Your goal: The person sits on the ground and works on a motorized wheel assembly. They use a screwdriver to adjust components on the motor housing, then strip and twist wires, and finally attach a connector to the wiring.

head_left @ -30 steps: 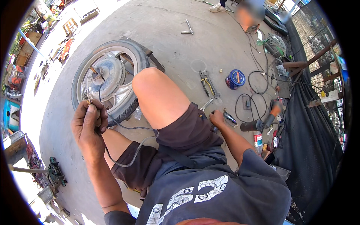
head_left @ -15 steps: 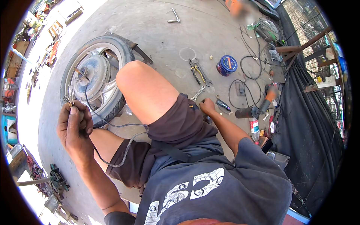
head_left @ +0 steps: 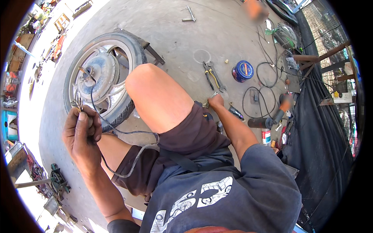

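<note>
My left hand (head_left: 82, 130) is raised at the left, its fingers pinched around the end of a dark cable (head_left: 136, 133). Several bare, splayed wire ends (head_left: 77, 103) stick up above the thumb. The cable loops over my lap and runs to the hub of a spoked wheel with a tyre (head_left: 99, 77). My right hand (head_left: 216, 101) is down at the floor beside my thigh, its fingers closed over a small adjustable wrench (head_left: 215, 94). The hand hides the wrench's middle; both its ends show.
Beyond my right hand lie pliers and an open-end wrench (head_left: 215, 79). A blue round tub (head_left: 243, 71) stands nearby. Farther right are a small dark tube (head_left: 236, 112), an angle grinder (head_left: 262, 122), a bottle (head_left: 266, 136) and looped black cord (head_left: 248, 87). A T-handle tool (head_left: 189, 15) lies far off.
My right hand has moved forward from beside the adjustable wrench onto it and closed over it. The left hand still holds the cable end up. The whole view has shifted slightly.
</note>
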Demonstrator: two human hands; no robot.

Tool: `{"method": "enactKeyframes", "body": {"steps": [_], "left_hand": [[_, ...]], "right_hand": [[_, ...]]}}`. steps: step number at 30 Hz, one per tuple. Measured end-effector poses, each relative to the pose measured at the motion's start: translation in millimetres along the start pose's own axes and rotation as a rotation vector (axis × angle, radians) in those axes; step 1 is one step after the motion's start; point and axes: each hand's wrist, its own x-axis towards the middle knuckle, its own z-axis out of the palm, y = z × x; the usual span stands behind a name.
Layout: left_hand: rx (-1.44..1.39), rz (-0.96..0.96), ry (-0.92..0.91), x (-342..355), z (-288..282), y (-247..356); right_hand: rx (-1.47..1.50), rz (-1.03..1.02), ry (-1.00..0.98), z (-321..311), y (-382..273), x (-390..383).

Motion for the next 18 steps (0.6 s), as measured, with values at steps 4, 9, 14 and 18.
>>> {"method": "enactKeyframes", "body": {"steps": [4,9,14,18], "left_hand": [[-0.004,-0.025,0.025,6,1,-5],[-0.014,-0.05,-0.02,16,-2,-9],[-0.009,-0.033,-0.026,26,3,-12],[-0.002,-0.032,0.014,31,2,-17]], "right_hand": [[0.077,0.029,-0.014,-2,-5,-14],[0.132,-0.117,0.022,12,3,-8],[0.107,-0.42,-0.023,-3,-47,29],[0.208,-0.413,-0.183,-19,-115,54]]}}
